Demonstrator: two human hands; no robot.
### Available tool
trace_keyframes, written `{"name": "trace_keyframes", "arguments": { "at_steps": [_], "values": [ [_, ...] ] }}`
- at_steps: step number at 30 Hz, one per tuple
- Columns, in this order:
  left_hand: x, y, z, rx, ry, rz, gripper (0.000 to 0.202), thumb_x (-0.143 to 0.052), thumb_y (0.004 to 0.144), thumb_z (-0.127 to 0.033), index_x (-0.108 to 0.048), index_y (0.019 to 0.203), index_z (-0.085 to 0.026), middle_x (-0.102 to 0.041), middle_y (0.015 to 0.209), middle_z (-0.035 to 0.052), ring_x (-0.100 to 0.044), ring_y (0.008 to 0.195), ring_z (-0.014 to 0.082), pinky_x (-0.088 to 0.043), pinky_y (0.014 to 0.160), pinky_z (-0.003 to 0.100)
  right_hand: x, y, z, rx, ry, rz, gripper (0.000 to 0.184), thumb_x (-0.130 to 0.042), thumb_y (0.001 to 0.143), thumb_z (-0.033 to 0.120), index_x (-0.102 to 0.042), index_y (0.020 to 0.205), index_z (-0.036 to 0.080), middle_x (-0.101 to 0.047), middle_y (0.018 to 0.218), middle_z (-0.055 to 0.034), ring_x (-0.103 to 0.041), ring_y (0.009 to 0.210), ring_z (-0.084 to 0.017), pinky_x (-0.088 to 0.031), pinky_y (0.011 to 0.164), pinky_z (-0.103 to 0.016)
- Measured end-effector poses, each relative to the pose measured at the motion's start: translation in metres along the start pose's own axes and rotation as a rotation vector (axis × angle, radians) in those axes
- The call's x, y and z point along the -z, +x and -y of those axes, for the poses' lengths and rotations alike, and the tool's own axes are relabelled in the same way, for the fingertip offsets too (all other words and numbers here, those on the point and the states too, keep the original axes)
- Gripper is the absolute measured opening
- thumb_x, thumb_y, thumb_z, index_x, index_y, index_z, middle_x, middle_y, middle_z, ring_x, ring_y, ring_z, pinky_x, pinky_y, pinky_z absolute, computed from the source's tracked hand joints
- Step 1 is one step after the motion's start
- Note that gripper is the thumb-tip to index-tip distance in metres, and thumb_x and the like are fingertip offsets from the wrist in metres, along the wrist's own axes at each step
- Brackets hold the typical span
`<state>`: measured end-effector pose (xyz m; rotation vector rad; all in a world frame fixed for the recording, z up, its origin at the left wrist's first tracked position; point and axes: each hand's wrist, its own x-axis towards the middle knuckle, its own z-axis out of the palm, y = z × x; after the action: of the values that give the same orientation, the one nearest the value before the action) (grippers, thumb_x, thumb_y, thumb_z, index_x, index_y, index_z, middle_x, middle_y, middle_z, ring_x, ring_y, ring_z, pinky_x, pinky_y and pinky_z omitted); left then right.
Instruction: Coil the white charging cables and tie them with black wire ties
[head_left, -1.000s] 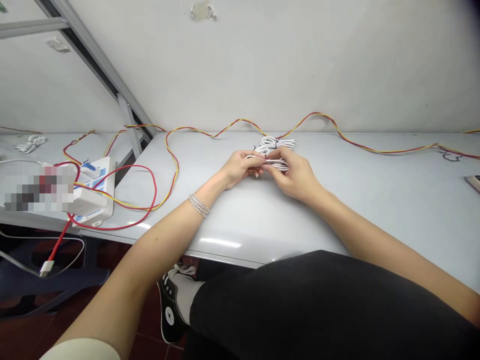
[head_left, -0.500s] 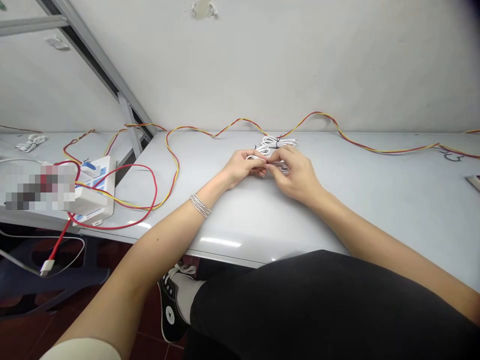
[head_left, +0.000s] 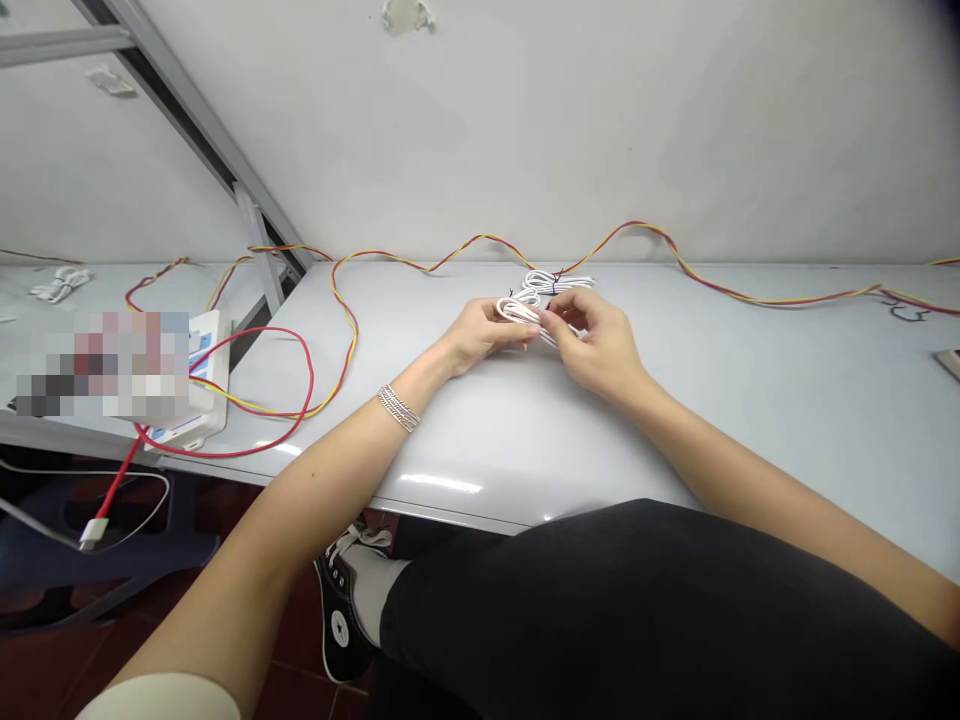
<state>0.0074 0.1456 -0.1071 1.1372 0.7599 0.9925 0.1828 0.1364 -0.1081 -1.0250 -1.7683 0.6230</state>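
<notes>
A coiled white cable [head_left: 523,312] is held between both hands above the grey table [head_left: 750,400]. My left hand [head_left: 480,335] grips the coil's left loops, fingers curled round them. My right hand [head_left: 592,340] pinches the coil's middle with thumb and fingertips. Just behind the hands lie two more white cable bundles [head_left: 556,283] tied with dark twist ties. A silver bracelet [head_left: 397,408] sits on my left wrist.
A long red-and-yellow twisted wire [head_left: 675,258] snakes along the table's back edge by the wall. At the left stands a white power strip [head_left: 196,380] with a red cable [head_left: 281,400] looping round it. Another white cable bundle [head_left: 60,284] lies far left. My black-clad knee [head_left: 637,610] fills the foreground.
The coil has been lifted slightly and tilted, its left loops now showing above my left fingers. My right fingers have shifted to pinch its middle.
</notes>
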Motion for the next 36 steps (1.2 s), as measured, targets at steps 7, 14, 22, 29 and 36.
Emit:
{"name": "trace_keyframes", "arguments": {
  "at_steps": [7, 14, 22, 29, 36],
  "values": [
    [-0.007, 0.001, 0.008, -0.052, -0.05, -0.028, 0.036, -0.092, 0.056, -0.027, -0.075, 0.083, -0.012, -0.071, 0.079, 0.0025, -0.062, 0.075, 0.013, -0.047, 0.074, 0.03, 0.001, 0.0, 0.008, -0.014, 0.071, -0.088, 0.016, -0.065, 0.084, 0.033, -0.057, 0.078, 0.02, -0.061, 0.075, -0.002, -0.056, 0.067, -0.015, -0.043, 0.064, -0.031],
    [-0.007, 0.0, 0.01, -0.059, -0.041, 0.001, 0.037, -0.087, 0.068, -0.039, -0.078, 0.09, -0.012, -0.076, 0.09, 0.0088, -0.07, 0.087, 0.0195, -0.052, 0.09, 0.037, 0.0, -0.002, 0.01, 0.012, 0.092, -0.142, 0.016, -0.065, 0.084, 0.033, -0.055, 0.078, 0.022, -0.061, 0.075, -0.002, -0.056, 0.066, -0.016, -0.044, 0.062, -0.033],
    [-0.015, -0.001, 0.007, -0.009, -0.052, -0.026, 0.037, -0.085, 0.071, -0.042, -0.072, 0.084, -0.009, -0.073, 0.078, 0.0063, -0.07, 0.078, 0.0172, -0.054, 0.082, 0.032, -0.001, 0.0, 0.004, -0.051, 0.093, -0.096, 0.012, -0.064, 0.082, 0.029, -0.059, 0.078, 0.019, -0.063, 0.076, -0.0051, -0.057, 0.067, -0.017, -0.045, 0.062, -0.033],
    [-0.011, 0.001, 0.009, 0.004, -0.057, -0.01, 0.024, -0.077, 0.081, -0.03, -0.065, 0.08, -0.01, -0.065, 0.068, 0.0021, -0.06, 0.063, 0.011, -0.047, 0.066, 0.024, -0.002, 0.0, 0.0, -0.075, 0.131, -0.038, 0.014, -0.063, 0.083, 0.032, -0.06, 0.081, 0.019, -0.064, 0.081, -0.0061, -0.059, 0.073, -0.018, -0.047, 0.067, -0.035],
    [-0.01, 0.002, 0.009, 0.017, 0.026, -0.015, 0.022, -0.071, 0.086, -0.032, -0.061, 0.082, -0.013, -0.065, 0.066, 0.0027, -0.06, 0.06, 0.0131, -0.044, 0.061, 0.025, -0.004, -0.002, 0.0, -0.039, 0.085, -0.035, 0.013, -0.061, 0.084, 0.032, -0.061, 0.083, 0.019, -0.066, 0.082, -0.0048, -0.06, 0.07, -0.017, -0.048, 0.065, -0.034]
  ]
}}
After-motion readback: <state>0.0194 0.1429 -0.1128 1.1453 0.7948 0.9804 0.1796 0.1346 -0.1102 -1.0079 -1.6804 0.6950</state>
